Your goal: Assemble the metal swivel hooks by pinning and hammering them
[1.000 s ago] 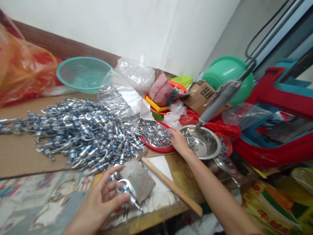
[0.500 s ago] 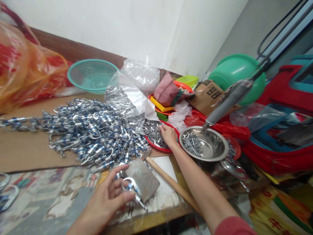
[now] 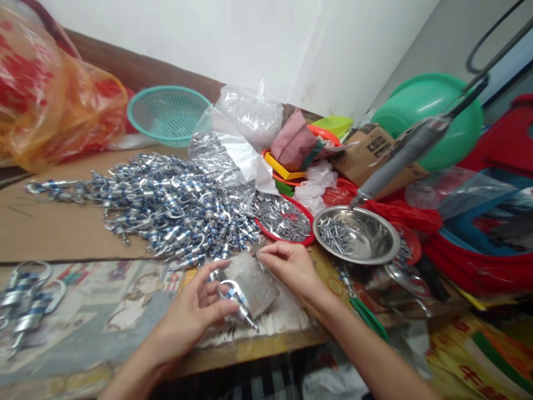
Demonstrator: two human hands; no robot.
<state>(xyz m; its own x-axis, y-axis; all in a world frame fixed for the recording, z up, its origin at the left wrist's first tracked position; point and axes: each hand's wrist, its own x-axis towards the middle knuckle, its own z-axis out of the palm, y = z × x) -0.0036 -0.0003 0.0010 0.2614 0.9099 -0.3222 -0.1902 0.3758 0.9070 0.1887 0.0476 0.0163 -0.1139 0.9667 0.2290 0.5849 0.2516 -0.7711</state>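
Observation:
My left hand (image 3: pixel 189 311) is closed around a silver-and-blue metal fitting with a C-shaped hook (image 3: pixel 245 314), its thin rod end pointing toward the front edge. The fitting lies against a grey metal block (image 3: pixel 256 286) on the bench. At the block's far right corner, my right hand (image 3: pixel 295 272) pinches thumb and fingers together; whatever is between them is too small to make out. Just beyond is a red dish (image 3: pixel 307 240) full of small shiny metal pieces (image 3: pixel 283 219). A large heap of similar fittings (image 3: pixel 166 205) spreads over cardboard behind my left hand.
A steel bowl (image 3: pixel 391 253) holding metal pins sits on the right, with a grey hanging power tool (image 3: pixel 403 158) above it. Several loose fittings (image 3: pixel 27 305) lie at left. A turquoise basket (image 3: pixel 169 116) and plastic bags stand behind. A green-handled tool (image 3: pixel 368 319) is at the right front.
My right hand has come back from the red dish to the block, its fingers pinched. My left hand keeps its hold on the fitting. The view has shifted slightly.

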